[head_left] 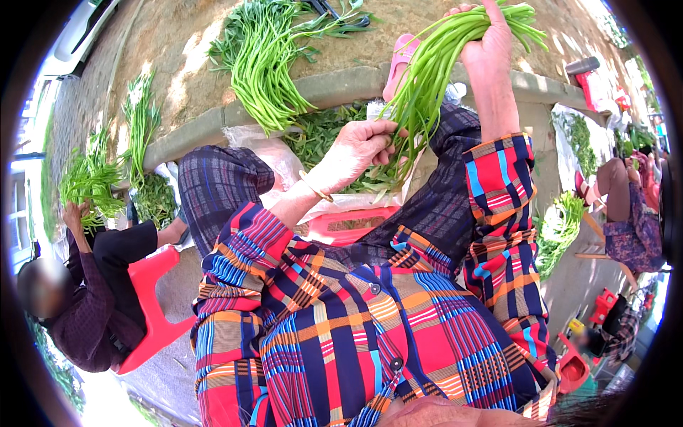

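Observation:
My right hand (489, 53) is raised at the upper right, closed round a thick bunch of long green stems, which look like water spinach (435, 75). The bare stem ends stick out past the hand, and the leafy end droops toward my lap. My left hand (359, 151) is closed in a pinch at that lower leafy end, thumb and forefinger against the leaves. Beneath it, plucked leaves (320, 139) lie heaped on a pale plastic sheet (274, 158) between my knees. Another large bunch of stems (267, 82) rests beyond, across the curb.
A stone curb (341, 85) crosses in front of my knees. Beside the raised bunch is a pink shoe (400, 60). A red plastic stool (348, 226) shows between my legs. At left, another person on a red stool (153, 306) holds greens; more people sit at right near a stem pile (560, 231).

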`<state>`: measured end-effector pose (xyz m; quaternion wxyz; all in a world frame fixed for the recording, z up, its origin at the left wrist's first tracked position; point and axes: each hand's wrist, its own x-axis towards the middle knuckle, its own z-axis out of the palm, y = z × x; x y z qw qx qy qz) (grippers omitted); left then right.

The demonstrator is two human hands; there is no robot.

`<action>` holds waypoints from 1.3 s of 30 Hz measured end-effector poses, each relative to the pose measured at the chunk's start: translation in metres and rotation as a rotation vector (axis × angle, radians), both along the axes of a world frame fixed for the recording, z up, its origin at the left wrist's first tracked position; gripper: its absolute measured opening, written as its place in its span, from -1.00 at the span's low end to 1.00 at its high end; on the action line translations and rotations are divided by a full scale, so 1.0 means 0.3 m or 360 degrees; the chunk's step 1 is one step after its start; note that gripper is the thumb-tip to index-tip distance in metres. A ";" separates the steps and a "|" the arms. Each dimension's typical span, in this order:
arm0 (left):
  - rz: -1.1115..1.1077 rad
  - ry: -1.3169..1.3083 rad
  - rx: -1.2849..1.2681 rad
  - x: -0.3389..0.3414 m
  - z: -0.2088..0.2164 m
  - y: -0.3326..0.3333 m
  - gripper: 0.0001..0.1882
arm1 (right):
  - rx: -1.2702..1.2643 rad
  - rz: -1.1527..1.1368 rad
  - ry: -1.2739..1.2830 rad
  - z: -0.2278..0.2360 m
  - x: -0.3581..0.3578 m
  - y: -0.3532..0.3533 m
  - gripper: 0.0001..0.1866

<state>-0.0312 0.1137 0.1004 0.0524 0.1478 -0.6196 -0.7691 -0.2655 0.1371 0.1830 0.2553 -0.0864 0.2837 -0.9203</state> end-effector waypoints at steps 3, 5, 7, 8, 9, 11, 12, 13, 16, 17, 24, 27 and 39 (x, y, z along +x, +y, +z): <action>-0.0011 -0.0075 -0.0249 -0.008 0.016 -0.003 -0.75 | -0.0007 0.0015 0.0002 -0.004 -0.010 -0.001 -0.81; 0.0046 -0.0077 -0.0256 -0.011 0.021 0.002 -0.76 | -0.0015 0.0012 0.0004 -0.006 -0.013 -0.004 -0.80; 0.0162 -0.0027 -0.0062 -0.012 0.023 0.010 -0.78 | -0.0035 0.0030 0.0027 -0.009 -0.012 -0.005 -0.80; 0.0172 -0.0037 -0.0100 -0.010 0.014 0.003 -0.79 | -0.0042 0.0038 0.0037 -0.008 -0.008 -0.008 -0.80; 0.0181 -0.0047 -0.0138 -0.009 -0.004 -0.008 -0.80 | -0.0017 0.0042 0.0004 -0.004 -0.005 -0.008 -0.80; 0.0204 -0.0062 -0.0137 -0.009 -0.018 -0.012 -0.80 | 0.0029 0.0047 -0.0057 0.007 -0.005 -0.002 -0.81; 0.0218 -0.0068 -0.0097 -0.011 -0.019 -0.008 -0.79 | 0.0039 0.0016 -0.0050 0.008 -0.003 0.000 -0.81; 0.0232 -0.0072 -0.0057 -0.013 -0.021 -0.006 -0.79 | 0.0048 -0.0015 -0.0043 0.008 0.000 0.001 -0.81; 0.0224 0.0047 -0.0248 -0.022 -0.048 -0.015 -0.74 | 0.0076 -0.0110 -0.0042 0.015 0.018 -0.004 -0.81; 0.0220 0.0000 -0.0302 -0.021 -0.044 -0.015 -0.71 | 0.0087 -0.0143 -0.0046 0.014 0.017 -0.004 -0.81; 0.0122 0.0070 0.0049 -0.014 0.013 0.002 -0.59 | -0.0034 -0.0052 -0.0003 0.006 -0.001 0.003 -0.80; 0.0083 0.0127 0.0297 -0.011 0.024 0.009 -0.60 | -0.0041 -0.0034 -0.0002 0.008 0.003 0.000 -0.80; 0.0196 0.0179 0.0930 -0.005 0.025 0.057 -0.65 | 0.0020 -0.0147 -0.0010 0.010 0.009 -0.001 -0.80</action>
